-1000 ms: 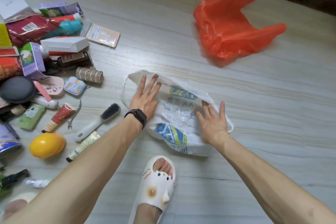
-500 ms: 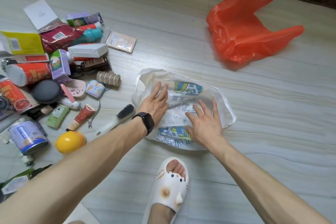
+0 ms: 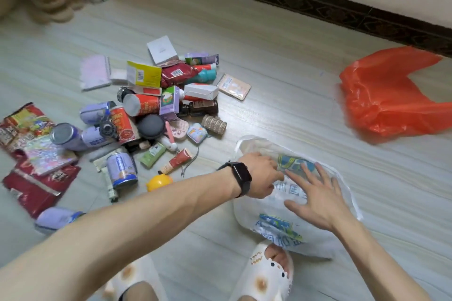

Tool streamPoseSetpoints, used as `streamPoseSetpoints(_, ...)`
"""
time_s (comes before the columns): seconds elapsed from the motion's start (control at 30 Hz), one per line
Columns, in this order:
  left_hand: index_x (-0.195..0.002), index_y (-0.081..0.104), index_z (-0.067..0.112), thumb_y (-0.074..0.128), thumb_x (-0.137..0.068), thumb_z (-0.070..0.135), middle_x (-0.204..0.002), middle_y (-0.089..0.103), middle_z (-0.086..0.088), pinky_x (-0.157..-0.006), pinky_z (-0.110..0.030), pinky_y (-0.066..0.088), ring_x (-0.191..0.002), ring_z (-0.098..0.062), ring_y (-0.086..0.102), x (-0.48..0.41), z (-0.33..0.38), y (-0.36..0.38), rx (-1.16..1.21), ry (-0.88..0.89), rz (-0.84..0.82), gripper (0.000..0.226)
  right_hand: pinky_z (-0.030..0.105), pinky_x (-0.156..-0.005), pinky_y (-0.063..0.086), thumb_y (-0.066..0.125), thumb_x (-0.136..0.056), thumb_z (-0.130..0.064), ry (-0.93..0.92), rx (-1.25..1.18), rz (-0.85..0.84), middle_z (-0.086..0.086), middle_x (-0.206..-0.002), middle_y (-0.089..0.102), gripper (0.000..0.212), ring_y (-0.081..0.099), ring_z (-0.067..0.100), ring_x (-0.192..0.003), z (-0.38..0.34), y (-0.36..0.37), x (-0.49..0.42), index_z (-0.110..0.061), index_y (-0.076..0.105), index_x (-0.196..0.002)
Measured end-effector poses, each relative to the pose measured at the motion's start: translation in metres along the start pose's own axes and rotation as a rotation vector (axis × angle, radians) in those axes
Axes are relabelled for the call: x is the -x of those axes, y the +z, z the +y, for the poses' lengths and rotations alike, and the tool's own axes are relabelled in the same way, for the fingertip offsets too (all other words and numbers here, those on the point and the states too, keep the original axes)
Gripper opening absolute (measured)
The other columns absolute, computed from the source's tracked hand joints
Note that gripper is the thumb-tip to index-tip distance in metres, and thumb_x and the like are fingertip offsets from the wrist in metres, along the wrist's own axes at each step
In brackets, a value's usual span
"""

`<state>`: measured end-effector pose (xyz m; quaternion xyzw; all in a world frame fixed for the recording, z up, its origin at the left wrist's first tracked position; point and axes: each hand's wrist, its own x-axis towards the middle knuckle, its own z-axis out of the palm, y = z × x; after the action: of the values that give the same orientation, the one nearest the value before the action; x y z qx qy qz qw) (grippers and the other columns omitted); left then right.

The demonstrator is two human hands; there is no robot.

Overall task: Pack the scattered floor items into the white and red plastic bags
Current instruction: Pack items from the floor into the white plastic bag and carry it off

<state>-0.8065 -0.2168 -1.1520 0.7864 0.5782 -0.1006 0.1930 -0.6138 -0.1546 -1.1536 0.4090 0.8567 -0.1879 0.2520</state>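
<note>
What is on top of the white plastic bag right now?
The right hand lies flat on the white bag, fingers spread; the left hand is at its edge. The left fingertips are hidden, so any pinch is unclear.

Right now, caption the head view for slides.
Left hand and right hand on white bag; red bag and items wait.

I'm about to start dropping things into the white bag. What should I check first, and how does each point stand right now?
1. White bag mouth open: not ok, it lies flat on the floor.
2. Left hand gripping the bag: cannot tell, its fingers are blurred.
3. Right hand free: ok, fingers spread on the bag, holding nothing.
4. Items close by: ok, the yellow round item and red tube lie beside the left forearm.
5. Red bag clear of the white one: ok, they lie apart.
</note>
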Motion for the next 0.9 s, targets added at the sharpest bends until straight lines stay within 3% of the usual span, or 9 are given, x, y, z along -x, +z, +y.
streamPoseSetpoints(0.1, -0.134, 0.053, 0.029, 0.050, -0.092, 0.036, -0.126, 0.059, -0.002, -0.095, -0.038, 0.040, -0.116, -0.026, 0.053, 0.052, -0.024, -0.017, 0.050, -0.045, 0.148, 0.042, 0.043, -0.122, 0.009, 0.025, -0.072, -0.075, -0.139, -0.090, 0.182, -0.009, -0.164, 0.011, 0.081, -0.009, 0.016, -0.151, -0.034, -0.019, 0.009, -0.052, 0.020, -0.149)
streamPoseSetpoints(0.3, -0.139, 0.041, 0.034, 0.048, -0.093, 0.042, -0.130, 0.051, -0.001, -0.093, -0.039, 0.040, -0.118, -0.027, 0.050, 0.191, -0.115, -0.011, -0.008, -0.436, 0.095, 0.048, 0.035, -0.122, 0.015, 0.053, -0.089, -0.052, -0.390, -0.185, 0.356, -0.012, -0.162, 0.019, 0.066, -0.001, 0.010, -0.151, -0.127, -0.056, 0.009, -0.047, 0.027, -0.149)
streamPoseSetpoints(0.5, -0.150, 0.026, 0.034, 0.050, -0.088, 0.044, -0.151, 0.035, -0.001, -0.103, -0.039, 0.039, -0.133, -0.026, 0.040, 0.292, -0.175, 0.022, 0.196, -0.875, 0.099, 0.067, 0.034, -0.122, 0.019, 0.032, -0.084, -0.063, -0.532, -0.108, 0.359, -0.013, -0.162, 0.019, 0.071, 0.006, 0.012, -0.151, -0.218, -0.078, -0.022, -0.044, 0.022, -0.152)
streamPoseSetpoints(0.7, -0.152, 0.020, 0.032, 0.054, -0.082, 0.056, -0.153, 0.031, -0.005, -0.106, -0.041, 0.040, -0.137, -0.026, 0.037, 0.294, -0.223, 0.070, 0.603, -1.152, 0.222, 0.081, 0.040, -0.117, 0.027, 0.052, -0.089, -0.049, -0.620, 0.235, 0.227, 0.000, -0.165, 0.011, 0.083, 0.018, 0.025, -0.148, -0.299, -0.078, -0.087, -0.031, 0.007, -0.156)
streamPoseSetpoints(0.8, -0.151, 0.023, 0.030, 0.056, -0.080, 0.060, -0.146, 0.042, -0.008, -0.107, -0.040, 0.036, -0.135, -0.029, 0.037, 0.266, -0.260, 0.083, 0.621, -1.216, 0.279, 0.084, 0.046, -0.107, 0.035, 0.060, -0.086, -0.029, -0.708, 0.473, 0.210, 0.012, -0.165, -0.003, 0.091, 0.027, 0.035, -0.142, -0.337, -0.071, -0.131, -0.027, 0.003, -0.156)
streamPoseSetpoints(0.9, -0.144, 0.033, 0.034, 0.051, -0.080, 0.060, -0.139, 0.049, -0.008, -0.104, -0.043, 0.039, -0.130, -0.033, 0.042, 0.236, -0.293, 0.083, 0.616, -1.251, 0.323, 0.072, 0.043, -0.094, 0.043, 0.056, -0.087, -0.014, -0.729, 0.544, 0.257, 0.009, -0.165, -0.007, 0.090, 0.039, 0.036, -0.132, -0.377, -0.073, -0.174, -0.025, -0.001, -0.156)
